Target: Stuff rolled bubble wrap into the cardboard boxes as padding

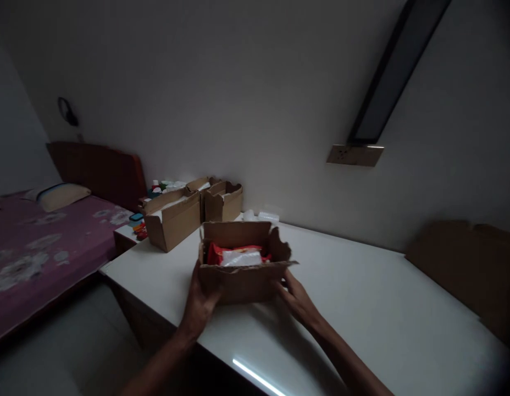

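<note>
An uncovered cardboard box (pixel 247 283) is between my two hands, over the white table. My left hand (pixel 199 302) grips its left end, with the thumb on the near wall. At the lower right corner my right hand (pixel 294 294) holds the box, its fingers partly hidden behind it. Inside lie a red packet (pixel 216 253) and a white, plastic-looking wrapped bundle (pixel 242 257). I cannot tell whether the box's underside touches the table.
Several open cardboard boxes (pixel 183 220) stand at the table's far left. Clear plastic pieces (pixel 268 216) lie by the wall. Brown cardboard (pixel 465 269) is at the right end of the white table (pixel 345 275). A bed (pixel 73 236) is to the left.
</note>
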Tool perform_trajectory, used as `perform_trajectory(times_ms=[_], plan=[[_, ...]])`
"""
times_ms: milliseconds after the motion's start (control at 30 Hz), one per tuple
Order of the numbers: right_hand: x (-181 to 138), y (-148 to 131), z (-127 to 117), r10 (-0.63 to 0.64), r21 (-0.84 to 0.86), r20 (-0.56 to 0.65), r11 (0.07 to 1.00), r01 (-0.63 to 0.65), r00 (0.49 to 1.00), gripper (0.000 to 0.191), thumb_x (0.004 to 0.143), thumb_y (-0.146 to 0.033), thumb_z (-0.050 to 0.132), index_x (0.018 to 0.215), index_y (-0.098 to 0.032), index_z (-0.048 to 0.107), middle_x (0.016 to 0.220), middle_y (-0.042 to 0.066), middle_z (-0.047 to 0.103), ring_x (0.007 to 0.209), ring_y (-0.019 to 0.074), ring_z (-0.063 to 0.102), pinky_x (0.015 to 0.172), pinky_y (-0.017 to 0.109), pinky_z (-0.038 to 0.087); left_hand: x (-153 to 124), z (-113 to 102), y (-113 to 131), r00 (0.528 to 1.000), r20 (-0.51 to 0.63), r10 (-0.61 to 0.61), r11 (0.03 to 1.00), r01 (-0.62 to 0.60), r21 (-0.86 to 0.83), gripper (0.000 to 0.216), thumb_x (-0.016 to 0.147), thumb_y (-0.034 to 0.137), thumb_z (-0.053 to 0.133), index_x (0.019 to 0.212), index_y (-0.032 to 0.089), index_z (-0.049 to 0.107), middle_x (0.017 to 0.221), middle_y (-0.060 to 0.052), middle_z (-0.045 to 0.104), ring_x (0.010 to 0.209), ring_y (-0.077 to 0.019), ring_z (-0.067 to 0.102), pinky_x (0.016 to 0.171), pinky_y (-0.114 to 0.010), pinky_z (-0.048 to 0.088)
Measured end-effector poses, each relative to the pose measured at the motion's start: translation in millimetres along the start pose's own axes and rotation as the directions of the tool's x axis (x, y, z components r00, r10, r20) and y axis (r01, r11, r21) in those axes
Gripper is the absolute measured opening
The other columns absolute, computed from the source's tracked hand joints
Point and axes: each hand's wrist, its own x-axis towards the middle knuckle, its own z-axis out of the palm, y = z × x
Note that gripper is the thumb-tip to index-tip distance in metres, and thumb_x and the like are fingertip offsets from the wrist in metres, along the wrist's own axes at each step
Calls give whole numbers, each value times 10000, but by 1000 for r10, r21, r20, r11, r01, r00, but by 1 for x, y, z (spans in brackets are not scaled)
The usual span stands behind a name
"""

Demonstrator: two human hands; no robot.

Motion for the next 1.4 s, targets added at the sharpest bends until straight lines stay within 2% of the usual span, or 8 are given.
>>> perform_trajectory(times_ms=[133,400,700,867,1067,1167,1267,1400], plan=[[72,15,62,-103,20,21,995,102,995,596,933,-512,441,1445,-207,416,1375,104,583,1176,244,586,961,388,507,5,-28,-22,990,-139,-5,1000,6,7,781,854,442,603,1505,201,246,1527,-130,385,1432,-273,360,1171,-403,322],[140,33,159,-82,-316,-54,947,61,995,562,938,-337,391,1444,-95,373,1416,211,509,1291,302,484,1083,473,371,36,-53,-74,960,-84,-269,963,268,-20,860,752,439,652,1479,146,299,1573,-188,323,1456,-326,315,1155,-446,335],[147,20,167,-106,-568,170,802,185,980,537,945,-413,491,1408,-144,448,1404,179,534,1321,319,437,1057,477,319,63,-49,-80,951,-94,-294,948,302,95,865,749,416,629,1477,99,285,1579,-229,287,1453,-342,316,1167,-479,306],[119,8,157,-181,-562,263,769,303,948,363,935,-402,528,1222,-184,572,1293,139,587,1234,290,482,1001,442,344,28,-43,-79,998,34,-55,932,39,361,568,806,345,552,1338,149,525,1458,-161,494,1371,-302,455,1146,-473,368],[44,19,104,-284,-504,357,743,440,890,323,951,-391,514,1229,-238,573,1306,82,587,1233,239,472,1003,394,338,19,-9,-91,869,490,69,720,-384,579,498,839,315,540,1319,199,601,1474,-137,506,1394,-328,427,1159,-565,321],[17,39,52,-206,-600,264,729,328,942,274,912,-408,577,1122,-242,638,1221,61,639,1176,225,518,969,375,366,32,30,-92,774,628,73,603,-536,590,495,900,372,486,1344,180,587,1493,-150,480,1428,-337,373,1174,-592,252],[-7,57,-35,-111,-752,-31,657,50,993,134,832,-323,673,902,-208,686,1119,79,689,1107,234,574,940,384,401,35,73,-86,715,698,39,540,-602,588,528,935,404,444,1397,166,536,1538,-153,409,1465,-321,306,1187,-571,218],[-53,49,-192,-187,-776,-410,586,-233,893,223,907,-285,554,990,-116,674,1275,250,597,1269,393,483,994,594,326,29,105,-72,658,753,-19,528,-633,566,562,952,432,414,1446,172,476,1567,-152,349,1485,-314,258,1193,-574,176]])
